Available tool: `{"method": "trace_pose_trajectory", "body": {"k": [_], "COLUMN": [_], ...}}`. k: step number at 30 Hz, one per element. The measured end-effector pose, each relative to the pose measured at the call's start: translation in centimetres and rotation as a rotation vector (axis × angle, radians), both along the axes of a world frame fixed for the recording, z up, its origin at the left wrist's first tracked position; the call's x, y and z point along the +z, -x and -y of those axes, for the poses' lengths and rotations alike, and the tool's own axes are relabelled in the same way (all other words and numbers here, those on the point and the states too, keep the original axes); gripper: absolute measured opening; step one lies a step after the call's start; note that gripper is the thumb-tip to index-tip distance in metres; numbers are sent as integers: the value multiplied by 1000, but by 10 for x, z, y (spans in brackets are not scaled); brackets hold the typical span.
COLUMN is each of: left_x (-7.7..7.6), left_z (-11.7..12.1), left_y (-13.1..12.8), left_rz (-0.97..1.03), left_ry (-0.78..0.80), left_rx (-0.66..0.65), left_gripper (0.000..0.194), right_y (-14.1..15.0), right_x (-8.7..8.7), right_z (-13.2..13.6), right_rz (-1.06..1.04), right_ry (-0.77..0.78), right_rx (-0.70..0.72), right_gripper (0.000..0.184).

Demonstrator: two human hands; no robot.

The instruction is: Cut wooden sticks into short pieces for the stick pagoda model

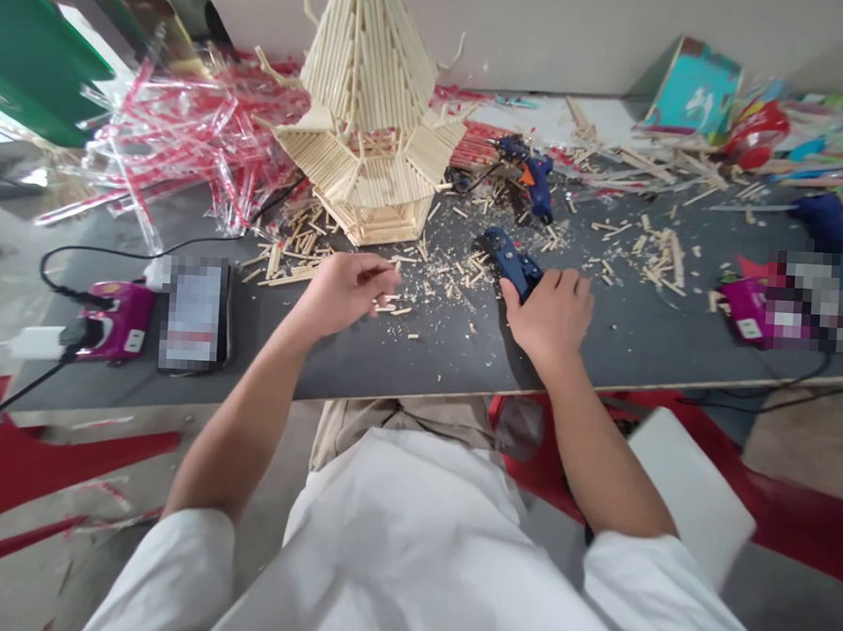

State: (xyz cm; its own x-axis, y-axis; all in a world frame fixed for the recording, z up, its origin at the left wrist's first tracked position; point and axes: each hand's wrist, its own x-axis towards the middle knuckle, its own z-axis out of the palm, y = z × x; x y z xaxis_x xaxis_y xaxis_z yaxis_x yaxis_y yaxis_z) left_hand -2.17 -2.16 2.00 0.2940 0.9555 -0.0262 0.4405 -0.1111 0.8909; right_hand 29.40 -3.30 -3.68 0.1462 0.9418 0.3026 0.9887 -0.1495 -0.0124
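Note:
My left hand [352,291] is just above the table's front half, its fingers curled together in a pinch. Short pale sticks [397,310] lie by its fingertips; whether any is between them I cannot make out. My right hand [554,313] is closed on the handle end of a dark blue hand cutter [504,249], whose head points away from me and to the left. Behind my left hand stands a pagoda-like model [377,78] built of thin wooden sticks, with a tall pointed roof and flared lower eaves. Stick offcuts [458,278] and crumbs are scattered between my hands.
A blue glue gun [538,185] lies behind the cutter. Red-and-clear plastic wrappers [183,143] heap up at the back left. A phone [195,318] and a purple power adapter [121,317] with cables are at left; another purple adapter [765,310] is at right. The table's front edge [452,394] is near my body.

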Motion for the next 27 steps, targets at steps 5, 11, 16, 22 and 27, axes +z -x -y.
{"method": "trace_pose_trajectory", "body": {"k": [5, 11, 16, 22, 27], "left_x": [-9, -22, -20, -10, -3], "left_z": [32, 51, 51, 57, 54], "left_y": [19, 11, 18, 36, 36], "left_rz": [-392, -493, -473, -538, -588], "left_ry": [-197, -248, -210, -188, -194], "left_rx": [115, 101, 89, 102, 46], "left_gripper": [19, 16, 15, 19, 22], "right_y": [3, 2, 0, 1, 2], "right_x": [-1, -3, -6, -6, -3], "right_z": [2, 1, 1, 1, 1], "right_rz": [-12, -9, 2, 7, 10], "right_ry": [15, 0, -19, -17, 3], "right_rx": [-12, -20, -17, -13, -34], "right_gripper": [78, 75, 76, 74, 76]}}
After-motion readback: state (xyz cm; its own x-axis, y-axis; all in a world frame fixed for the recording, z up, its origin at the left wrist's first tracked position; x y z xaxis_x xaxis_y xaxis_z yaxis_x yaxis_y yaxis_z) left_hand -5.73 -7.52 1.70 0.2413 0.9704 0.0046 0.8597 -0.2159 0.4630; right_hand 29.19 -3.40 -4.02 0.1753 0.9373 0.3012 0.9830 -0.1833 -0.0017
